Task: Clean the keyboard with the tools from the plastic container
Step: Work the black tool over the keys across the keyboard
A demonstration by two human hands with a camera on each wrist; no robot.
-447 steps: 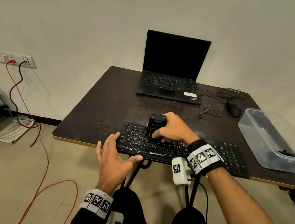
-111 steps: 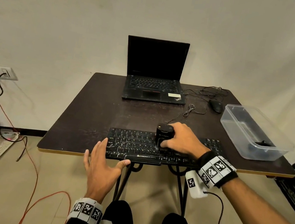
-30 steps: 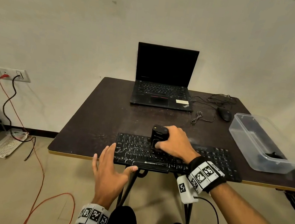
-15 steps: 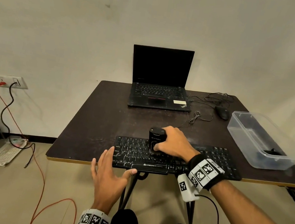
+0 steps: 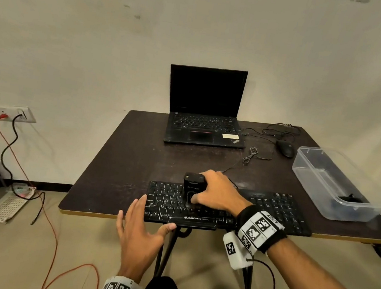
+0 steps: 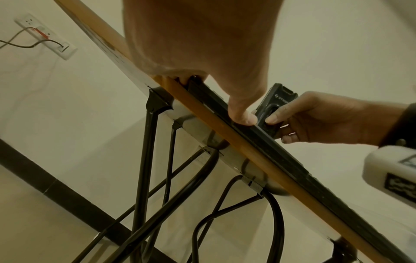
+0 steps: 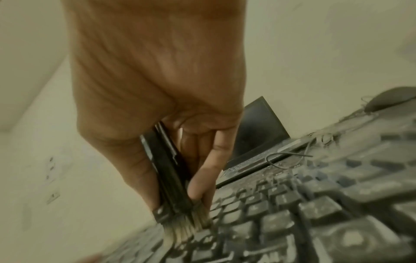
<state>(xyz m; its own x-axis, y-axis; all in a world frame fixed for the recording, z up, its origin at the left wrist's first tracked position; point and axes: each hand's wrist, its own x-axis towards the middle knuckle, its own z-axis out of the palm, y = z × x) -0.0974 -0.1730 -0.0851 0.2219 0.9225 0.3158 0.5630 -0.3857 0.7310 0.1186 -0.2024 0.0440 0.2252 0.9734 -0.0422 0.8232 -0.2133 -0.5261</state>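
Note:
A black keyboard (image 5: pixel 273 212) lies along the table's near edge, dusty in the right wrist view (image 7: pixel 315 210). My right hand (image 5: pixel 214 194) grips an upright black cleaning brush (image 5: pixel 194 185) over the keys left of centre. Its pale bristles (image 7: pixel 180 229) press onto the keys, with thumb and fingers round the black body (image 7: pixel 166 170). My left hand (image 5: pixel 140 230) is spread flat at the keyboard's near left corner, its thumb (image 6: pixel 242 115) on the keyboard's front edge (image 6: pixel 281 156). The brush (image 6: pixel 273 108) and right hand (image 6: pixel 326 119) also show there.
A clear plastic container (image 5: pixel 335 186) with a small dark item inside stands at the table's right. An open laptop (image 5: pixel 205 112), a mouse (image 5: pixel 285 148) and loose cables (image 5: pixel 254 153) lie at the back. Black table legs (image 6: pixel 146 160) run below.
The brush and my right hand have shifted slightly along the middle-left keys. My left hand stays at the keyboard's near left corner. The head view has tilted up a little.

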